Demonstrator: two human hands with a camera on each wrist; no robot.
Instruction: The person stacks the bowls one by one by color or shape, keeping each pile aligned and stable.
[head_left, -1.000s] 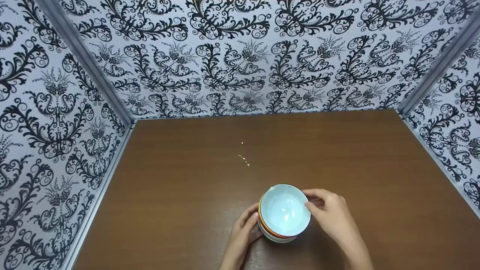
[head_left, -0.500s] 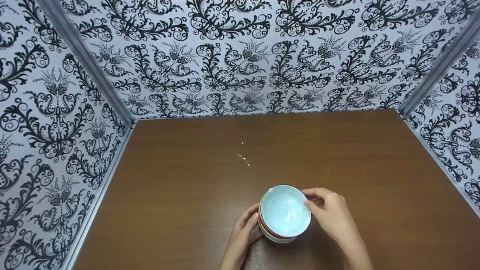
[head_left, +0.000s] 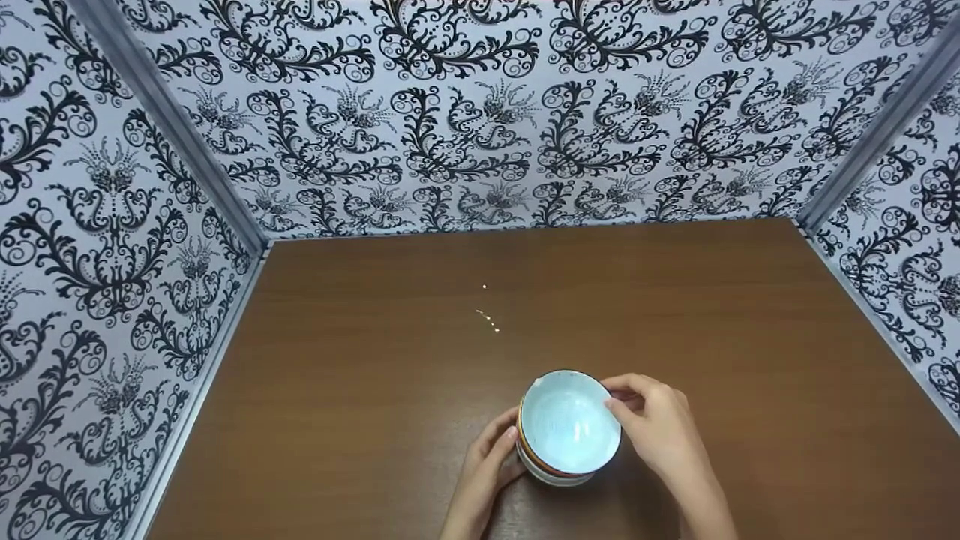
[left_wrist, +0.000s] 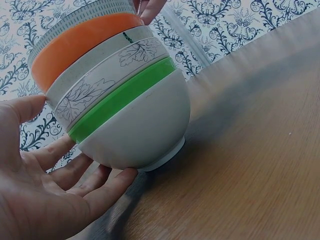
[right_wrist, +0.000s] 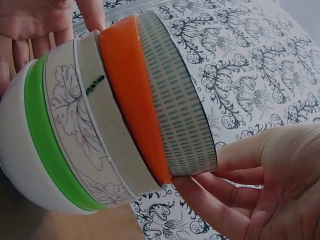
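Note:
Several nested bowls stand stacked near the front of the table. On top is a bowl [head_left: 568, 424] with a pale blue inside, a dark rim and green dashes outside. Below it come an orange bowl [right_wrist: 131, 95], a cream bowl [right_wrist: 114, 125] with a dark green mark, a leaf-patterned bowl [right_wrist: 75, 110], a bright green bowl [left_wrist: 125, 100] and a plain white bowl [left_wrist: 145, 125] at the bottom. My left hand [head_left: 484, 465] cups the left side of the lower stack, thumb higher than the fingers. With thumb inside and fingers outside, my right hand [head_left: 664, 427] pinches the top bowl's right rim.
The brown wooden table [head_left: 337, 375] reaches back to a patterned wall [head_left: 480, 135], with matching panels at both sides. Small pale specks [head_left: 488, 318] show on the tabletop beyond the bowls. Grey metal strips [head_left: 180, 127] run along the wall corners.
My right hand and the top bowl's rim have shifted very slightly to the left. The left hand and the lower bowls stay put.

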